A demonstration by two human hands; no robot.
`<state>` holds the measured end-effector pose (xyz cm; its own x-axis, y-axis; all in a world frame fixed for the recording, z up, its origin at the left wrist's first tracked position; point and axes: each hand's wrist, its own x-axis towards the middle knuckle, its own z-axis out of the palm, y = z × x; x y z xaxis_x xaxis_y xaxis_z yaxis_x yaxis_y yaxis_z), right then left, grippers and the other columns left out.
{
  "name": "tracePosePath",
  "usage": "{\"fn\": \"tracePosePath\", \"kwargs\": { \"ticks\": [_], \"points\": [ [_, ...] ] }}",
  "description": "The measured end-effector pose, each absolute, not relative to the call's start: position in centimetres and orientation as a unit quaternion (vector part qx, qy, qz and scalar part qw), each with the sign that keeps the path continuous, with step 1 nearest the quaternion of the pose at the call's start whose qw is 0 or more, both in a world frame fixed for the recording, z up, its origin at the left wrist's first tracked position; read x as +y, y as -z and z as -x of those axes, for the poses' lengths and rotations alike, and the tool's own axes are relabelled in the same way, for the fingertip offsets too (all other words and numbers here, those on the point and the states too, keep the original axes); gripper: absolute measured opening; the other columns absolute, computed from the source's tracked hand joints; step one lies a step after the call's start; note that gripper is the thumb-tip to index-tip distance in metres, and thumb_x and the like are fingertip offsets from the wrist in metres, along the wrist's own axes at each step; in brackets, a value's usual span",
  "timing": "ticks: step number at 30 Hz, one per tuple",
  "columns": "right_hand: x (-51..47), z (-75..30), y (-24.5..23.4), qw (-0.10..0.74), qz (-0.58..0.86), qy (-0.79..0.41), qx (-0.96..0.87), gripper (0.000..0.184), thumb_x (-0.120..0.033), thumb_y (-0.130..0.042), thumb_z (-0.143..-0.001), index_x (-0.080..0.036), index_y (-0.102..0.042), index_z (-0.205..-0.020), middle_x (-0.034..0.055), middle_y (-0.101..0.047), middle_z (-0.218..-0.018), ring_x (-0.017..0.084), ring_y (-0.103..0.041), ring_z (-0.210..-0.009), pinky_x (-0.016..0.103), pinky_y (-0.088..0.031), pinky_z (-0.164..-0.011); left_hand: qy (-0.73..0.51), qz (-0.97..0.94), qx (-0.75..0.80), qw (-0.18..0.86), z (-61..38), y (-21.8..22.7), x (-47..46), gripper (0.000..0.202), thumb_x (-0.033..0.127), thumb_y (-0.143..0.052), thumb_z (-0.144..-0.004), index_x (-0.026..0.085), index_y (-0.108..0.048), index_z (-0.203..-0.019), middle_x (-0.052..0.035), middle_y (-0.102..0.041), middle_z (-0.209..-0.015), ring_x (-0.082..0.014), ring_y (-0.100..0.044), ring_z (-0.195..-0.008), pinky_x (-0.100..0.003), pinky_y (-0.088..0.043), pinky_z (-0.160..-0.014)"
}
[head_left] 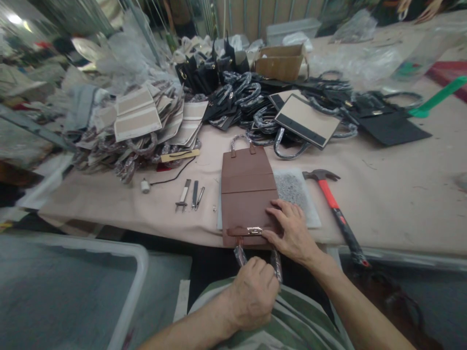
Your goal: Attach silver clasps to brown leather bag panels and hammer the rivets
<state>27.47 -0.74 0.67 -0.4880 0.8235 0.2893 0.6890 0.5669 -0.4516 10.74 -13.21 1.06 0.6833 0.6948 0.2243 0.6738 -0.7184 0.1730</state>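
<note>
A brown bag panel (248, 199) lies flat on a white slab (310, 214) at the table's front edge, with a metal clasp (254, 231) on a strap near its lower end. Plastic-wrapped handles stick out at both ends. My left hand (257, 291) is closed around the near handle (240, 255), below the table edge. On the panel's right side rests my right hand (292, 231), fingers spread, thumb by the clasp strap. A hammer (330, 197) with a red and black grip lies to the right. Small metal tools (195, 194) lie left of the panel.
Beige bag pieces (138, 114) are heaped at the back left, black ones (237, 99) at the back middle and right. Behind them stands a cardboard box (280, 62). A grey bin (142, 257) sits below the table at left. Another person's hands (430, 10) show far right.
</note>
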Motion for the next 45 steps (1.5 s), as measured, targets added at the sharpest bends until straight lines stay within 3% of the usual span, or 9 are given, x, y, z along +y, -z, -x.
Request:
{"fn": "tracePosePath", "kwargs": {
  "ticks": [11,19,23,27,30,32,34,37,45],
  "points": [
    [0.4,-27.6,-0.1,0.243,0.445,-0.133,-0.852,0.047,-0.05,-0.059,-0.09,-0.02,-0.06,-0.126,0.017,-0.053,-0.143,0.036,-0.045,-0.135,0.061,-0.03,-0.113,-0.135,-0.945,0.297,0.037,-10.1,-1.4,-11.0,0.012,0.021,-0.051,-0.093,0.016,-0.056,-0.083,-0.0079,-0.057,-0.08,-0.0237,-0.055,-0.075,-0.039,-0.045,-0.073],
    [0.5,-27.5,-0.1,0.263,0.451,-0.152,-0.839,0.049,-0.056,-0.061,-0.09,-0.021,-0.06,-0.124,0.0157,-0.055,-0.141,0.034,-0.049,-0.133,0.058,-0.029,-0.114,-0.162,-0.964,0.212,-0.011,-9.2,-6.3,-8.2,0.022,0.018,-0.042,-0.097,0.013,-0.062,-0.09,-0.0108,-0.062,-0.086,-0.0254,-0.06,-0.081,-0.044,-0.05,-0.086],
    [0.2,-27.0,0.2,0.266,0.473,-0.118,-0.832,0.047,-0.053,-0.061,-0.091,-0.02,-0.06,-0.124,0.0156,-0.056,-0.141,0.034,-0.049,-0.133,0.058,-0.025,-0.116,-0.155,-0.966,0.208,0.005,-9.0,-3.3,-8.6,0.023,0.018,-0.042,-0.098,0.014,-0.062,-0.086,-0.0097,-0.063,-0.084,-0.0232,-0.061,-0.077,-0.043,-0.054,-0.084],
    [0.0,-26.7,0.2,0.26,0.474,-0.1,-0.835,0.05,-0.054,-0.062,-0.091,-0.02,-0.059,-0.128,0.0147,-0.055,-0.144,0.034,-0.048,-0.134,0.056,-0.024,-0.118,-0.145,-0.956,0.251,0.032,-8.1,0.9,-10.1,0.017,0.019,-0.049,-0.095,0.014,-0.063,-0.086,-0.0093,-0.066,-0.083,-0.0236,-0.065,-0.083,-0.048,-0.052,-0.098],
    [0.1,-26.6,0.2,0.251,0.474,-0.092,-0.839,0.049,-0.056,-0.059,-0.093,-0.02,-0.061,-0.126,0.0143,-0.056,-0.144,0.034,-0.048,-0.134,0.057,-0.025,-0.117,-0.204,-0.93,0.303,0.042,-7.1,1.1,-11.3,0.016,0.023,-0.052,-0.096,0.013,-0.065,-0.096,-0.0118,-0.071,-0.101,-0.0281,-0.065,-0.112,-0.058,-0.03,-0.121],
    [0.2,-26.6,0.3,0.248,0.473,-0.085,-0.841,0.048,-0.057,-0.057,-0.095,-0.02,-0.062,-0.125,0.0142,-0.058,-0.142,0.034,-0.049,-0.134,0.057,-0.026,-0.116,-0.259,-0.896,0.357,0.048,-6.2,0.6,-12.1,0.031,0.036,-0.049,-0.101,0.012,-0.063,-0.113,-0.0165,-0.068,-0.122,-0.0322,-0.054,-0.133,-0.062,-0.019,-0.125],
    [0.2,-26.6,0.5,0.248,0.472,-0.08,-0.842,0.049,-0.058,-0.056,-0.096,-0.019,-0.062,-0.125,0.0145,-0.059,-0.141,0.034,-0.049,-0.133,0.057,-0.027,-0.116,-0.315,-0.831,0.456,0.056,-5.2,0.4,-12.6,0.046,0.046,-0.042,-0.103,0.01,-0.055,-0.13,-0.0221,-0.058,-0.139,-0.035,-0.043,-0.143,-0.063,-0.022,-0.124],
    [0.2,-27.1,0.6,0.24,0.465,-0.081,-0.848,0.051,-0.058,-0.056,-0.096,-0.019,-0.062,-0.128,0.0151,-0.056,-0.144,0.035,-0.048,-0.135,0.059,-0.027,-0.116,-0.354,-0.681,0.637,0.067,-3.3,1.6,-12.2,0.047,0.04,-0.042,-0.104,0.011,-0.045,-0.142,-0.0246,-0.046,-0.15,-0.0348,-0.04,-0.146,-0.06,-0.037,-0.118],
    [0.5,-29.0,1.7,0.217,0.417,-0.054,-0.881,0.057,-0.061,-0.058,-0.093,-0.024,-0.062,-0.137,0.0128,-0.056,-0.147,0.035,-0.052,-0.135,0.059,-0.036,-0.114,-0.365,-0.572,0.722,0.136,0.4,1.0,2.4,0.041,0.035,-0.05,-0.098,0.013,-0.059,-0.132,-0.017,-0.063,-0.135,-0.03,-0.056,-0.132,-0.047,-0.044,-0.114]
  ]
}}
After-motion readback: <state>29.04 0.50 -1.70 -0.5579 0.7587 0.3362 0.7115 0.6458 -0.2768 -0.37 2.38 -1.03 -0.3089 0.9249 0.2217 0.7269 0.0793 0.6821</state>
